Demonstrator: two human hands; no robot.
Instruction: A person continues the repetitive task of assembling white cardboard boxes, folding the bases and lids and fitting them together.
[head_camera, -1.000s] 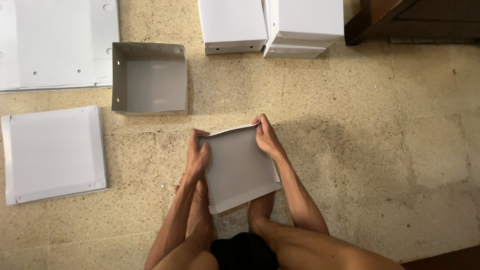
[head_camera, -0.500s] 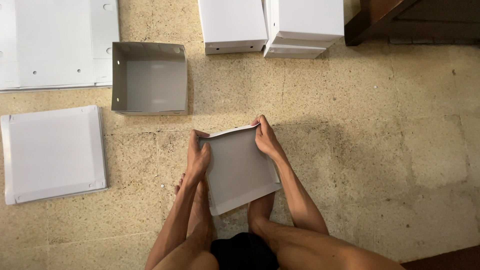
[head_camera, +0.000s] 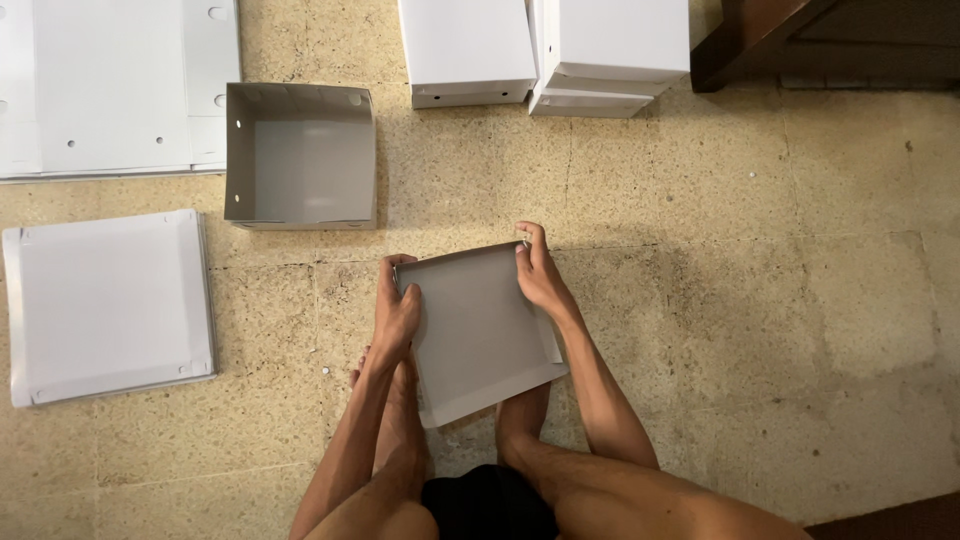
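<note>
Grey cardboard tray (head_camera: 480, 335), partly folded, sits on the tiled floor (head_camera: 760, 300) directly in front of me, between my shins, one corner pointing back toward my body. My left hand (head_camera: 397, 312) is closed on the tray's left wall near its far corner, thumb inside, fingers wrapped over the outside. My right hand (head_camera: 538, 272) is closed on the far right corner, fingers hooked over the top edge and pressing the flap inward. Both hands grip the tray; neither is free.

Compared with the views from half a second and a second ago, I find next to no change: both hands are at the same corners, the tray lies at the same angle, and the walls stand no higher. I judge that I am holding the far corners under pressure rather than starting a new fold. The near right edge looks lower and flatter than the far walls, so the forming appears unfinished.

Outward from the grip:
- A finished open box (head_camera: 300, 155) of the same grey card stands beyond my left hand, well apart from it, all four walls upright.
- A flat white sheet (head_camera: 108, 305) lies at the floor's left edge, beside my left knee line.
- A larger flat blank with punched holes (head_camera: 115, 85) occupies the far left corner.
- Two white closed boxes (head_camera: 540, 45) stand side by side at the far edge, touching each other.
- Dark wooden furniture (head_camera: 830, 40) fills the far right corner.
</note>
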